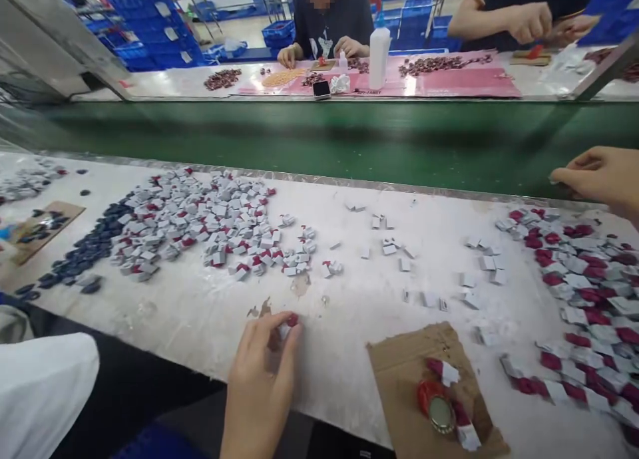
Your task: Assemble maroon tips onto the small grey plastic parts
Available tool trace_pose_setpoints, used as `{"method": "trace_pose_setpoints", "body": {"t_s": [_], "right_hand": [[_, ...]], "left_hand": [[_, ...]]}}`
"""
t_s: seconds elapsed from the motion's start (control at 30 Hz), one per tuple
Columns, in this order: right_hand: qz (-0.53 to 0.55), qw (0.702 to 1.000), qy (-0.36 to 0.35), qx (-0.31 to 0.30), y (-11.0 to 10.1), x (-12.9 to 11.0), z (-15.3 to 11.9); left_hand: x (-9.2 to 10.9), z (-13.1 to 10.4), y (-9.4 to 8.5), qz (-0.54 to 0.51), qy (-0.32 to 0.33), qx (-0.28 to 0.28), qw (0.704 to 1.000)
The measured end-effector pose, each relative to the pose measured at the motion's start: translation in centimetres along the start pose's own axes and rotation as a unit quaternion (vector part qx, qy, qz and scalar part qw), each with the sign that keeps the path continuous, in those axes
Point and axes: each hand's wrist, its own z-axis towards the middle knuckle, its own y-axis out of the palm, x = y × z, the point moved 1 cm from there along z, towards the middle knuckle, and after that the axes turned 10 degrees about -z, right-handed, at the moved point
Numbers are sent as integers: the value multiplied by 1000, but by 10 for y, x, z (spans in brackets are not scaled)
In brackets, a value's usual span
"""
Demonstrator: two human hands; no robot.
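My left hand (264, 372) is near the table's front edge, thumb and fingers pinched round a small dark red piece (291, 320) with a pale part, mostly hidden by the fingers. Far to the right, my right hand (599, 176) hovers by the table's back edge with its fingertips pressed together. Something tiny and pale may show at those fingertips, too small to name. Below that hand spreads a pile of dark red pieces with grey-white tabs (594, 312). Loose grey-white bits (389, 246) lie between the hands.
A cardboard scrap (399, 372) carries a red round item with a metal cap (442, 414). Left lie a large grey-white and red heap (200, 219) and dark blue pieces (90, 246). Beyond a green belt (299, 133), two people work near a white bottle (379, 56).
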Motion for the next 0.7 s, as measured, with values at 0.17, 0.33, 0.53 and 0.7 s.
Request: {"method": "trace_pose_setpoints", "body": {"t_s": [0.17, 0.33, 0.53, 0.7], "right_hand": [[-127, 983, -54, -123, -41, -1, -75], [-202, 948, -145, -200, -41, 0, -184], [-260, 927, -225, -151, -29, 22, -233], [-10, 977, -197, -83, -51, -5, -261]], "left_hand": [[30, 8, 22, -187, -76, -92, 975], [68, 28, 50, -213, 12, -237, 948], [121, 42, 77, -212, 65, -381, 898], [147, 33, 102, -343, -68, -498, 794]]}}
